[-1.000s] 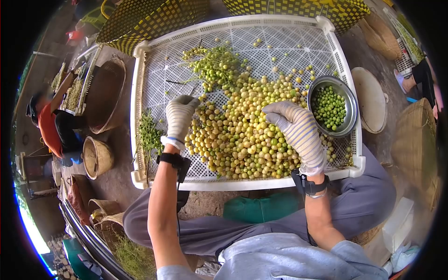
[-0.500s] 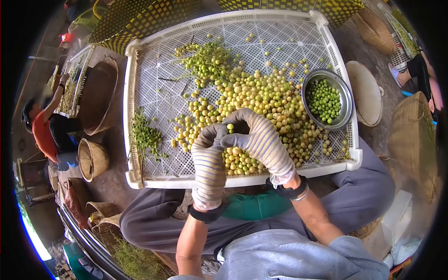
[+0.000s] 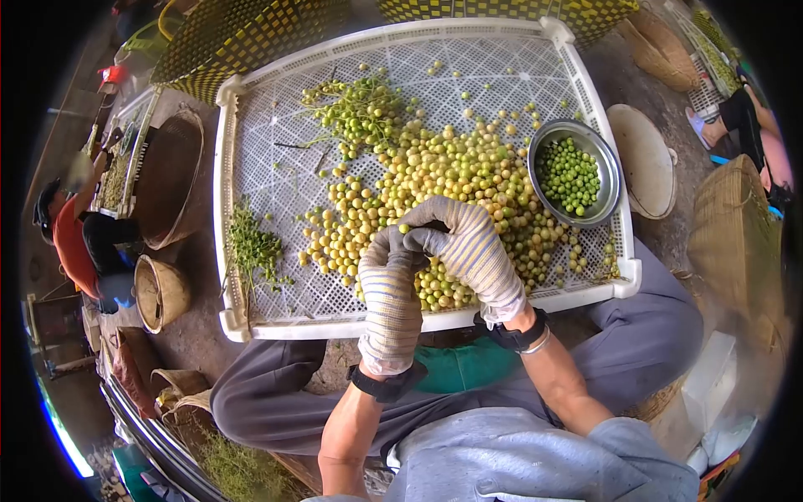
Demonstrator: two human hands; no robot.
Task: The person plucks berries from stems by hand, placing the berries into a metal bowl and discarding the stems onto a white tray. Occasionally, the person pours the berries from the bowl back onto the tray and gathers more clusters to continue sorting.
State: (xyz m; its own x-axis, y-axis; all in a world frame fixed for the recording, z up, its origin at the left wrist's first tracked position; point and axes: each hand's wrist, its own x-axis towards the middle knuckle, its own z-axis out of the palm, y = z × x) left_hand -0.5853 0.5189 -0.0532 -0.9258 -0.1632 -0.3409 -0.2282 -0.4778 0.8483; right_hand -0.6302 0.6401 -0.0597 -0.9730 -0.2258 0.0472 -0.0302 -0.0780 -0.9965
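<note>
Both my hands wear striped work gloves with grey fingers and meet over the near half of a white mesh tray (image 3: 309,318). A small green berry (image 3: 403,228) shows where the fingertips come together. My left hand (image 3: 391,280) is closed in a pinch at it. My right hand (image 3: 468,243) curls in from the other side, its thumb and forefinger against the left fingertips. Beneath them spreads a heap of yellow-green berries (image 3: 452,167). A metal bowl (image 3: 616,197) of greener berries (image 3: 570,174) rests at the tray's right side.
Berry sprigs (image 3: 360,113) lie at the tray's upper left, with leafy stems (image 3: 253,247) by its left edge. Yellow-and-black woven baskets (image 3: 259,50) stand behind. A person (image 3: 79,238) sits at left near another tray; a round lid-like basket (image 3: 642,159) lies at right.
My left hand has shifted slightly right and down, closer against the right hand. The berry at the fingertips sits a little lower left. The whole view has shifted slightly.
</note>
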